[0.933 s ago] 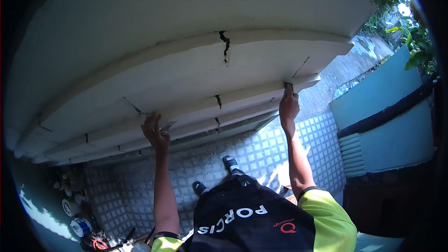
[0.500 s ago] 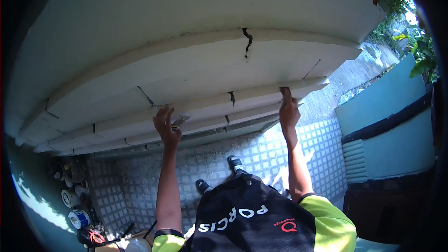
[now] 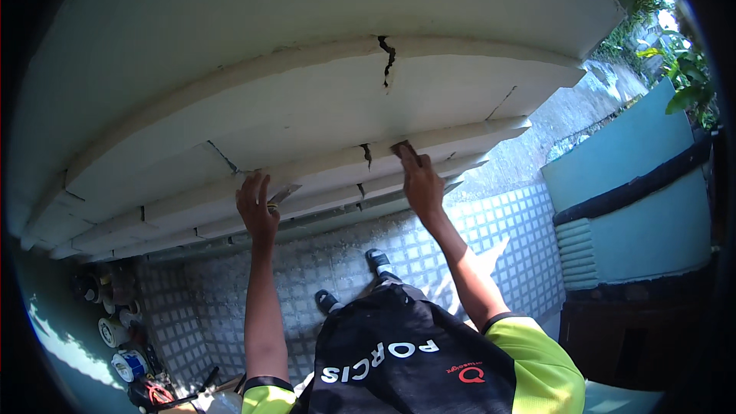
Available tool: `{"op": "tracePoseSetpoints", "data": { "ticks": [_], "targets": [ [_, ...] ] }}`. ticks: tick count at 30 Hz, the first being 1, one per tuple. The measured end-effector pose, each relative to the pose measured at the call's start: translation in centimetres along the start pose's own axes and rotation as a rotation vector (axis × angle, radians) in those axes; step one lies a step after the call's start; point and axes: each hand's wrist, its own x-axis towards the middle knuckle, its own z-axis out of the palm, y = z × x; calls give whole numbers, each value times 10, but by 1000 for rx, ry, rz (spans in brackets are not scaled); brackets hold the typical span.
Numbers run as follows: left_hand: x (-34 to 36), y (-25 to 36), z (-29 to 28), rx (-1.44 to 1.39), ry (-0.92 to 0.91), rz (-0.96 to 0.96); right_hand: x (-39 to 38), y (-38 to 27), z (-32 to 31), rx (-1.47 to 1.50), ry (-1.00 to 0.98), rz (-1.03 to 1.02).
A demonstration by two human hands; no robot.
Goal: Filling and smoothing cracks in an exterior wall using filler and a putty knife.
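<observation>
1. From here, a scraper [image 3: 286, 193] sits in the left fingers [image 3: 249, 185], blade toward the right.
2. The right fingers [image 3: 425, 162] hold a block [image 3: 400, 149] at the moulding [image 3: 322, 167], a crack [image 3: 366, 155] just left of them.
3. Buckets [image 3: 129, 366] stand well below-left of the left fingers.
4. Tiled floor [image 3: 506, 222] lies beneath both; a wall panel [image 3: 644, 245] stands right of the right fingers.

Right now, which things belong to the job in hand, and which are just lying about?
In use:
bladed tool, in the left hand
dark flat piece, in the right hand
cracked ledge, at both hands

Apparently lying about:
blue-and-white container
pale container beside it
</observation>
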Motion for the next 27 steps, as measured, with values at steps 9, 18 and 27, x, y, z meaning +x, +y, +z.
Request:
{"op": "tracePoseSetpoints", "data": {
  "ticks": [9, 18, 27],
  "targets": [
    [4, 7, 14, -7, 10, -9, 62, 213, -59, -202, 308, 426],
    [-10, -12, 32, 34, 157, -25, 54, 235, -64, -90, 277, 97],
    [-12, -20, 33, 107, 190, 44, 43, 269, -60, 4, 263, 38]
  ]
}}
